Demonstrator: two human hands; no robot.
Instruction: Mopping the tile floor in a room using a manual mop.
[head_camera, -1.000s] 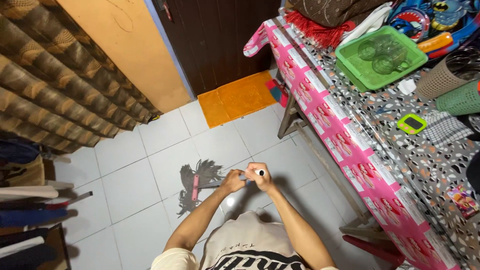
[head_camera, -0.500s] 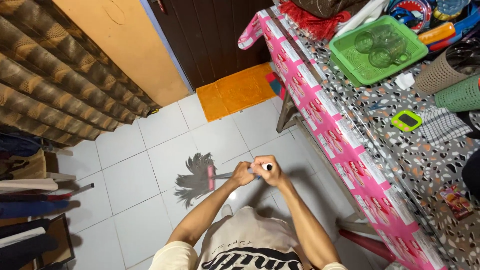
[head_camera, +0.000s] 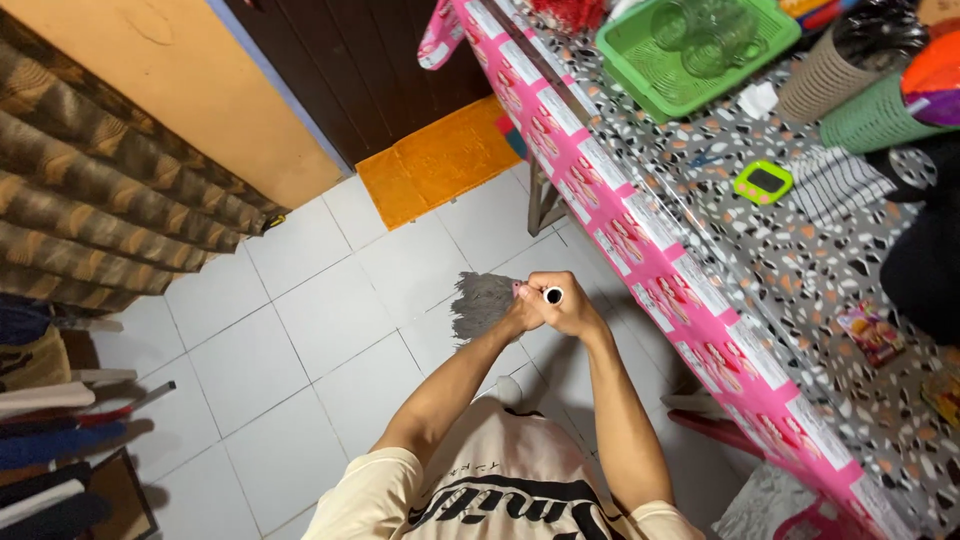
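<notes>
Fingers of both hands (head_camera: 548, 308) around the broom handle (head_camera: 551, 295).

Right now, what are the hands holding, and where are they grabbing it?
Both hands, left hand and right hand, grip a broom by the top end of its handle; its grey bristles rest on the white tiled floor.

The floor (head_camera: 300, 330) is white tile with thin grey joints; the mat (head_camera: 440, 160) by the dark brown door (head_camera: 350, 60) is orange; the wall (head_camera: 150, 90) is pale orange; the curtain (head_camera: 90, 210) carries brown and tan wavy stripes; the broom (head_camera: 482, 305) has grey bristles and a white-tipped handle end; the worktop (head_camera: 800, 250) is grey speckled with black, white and orange, edged with a pink printed strip (head_camera: 650, 260); the basket (head_camera: 650, 80) is bright green; the shirt (head_camera: 480, 490) is cream with black lettering.
</notes>
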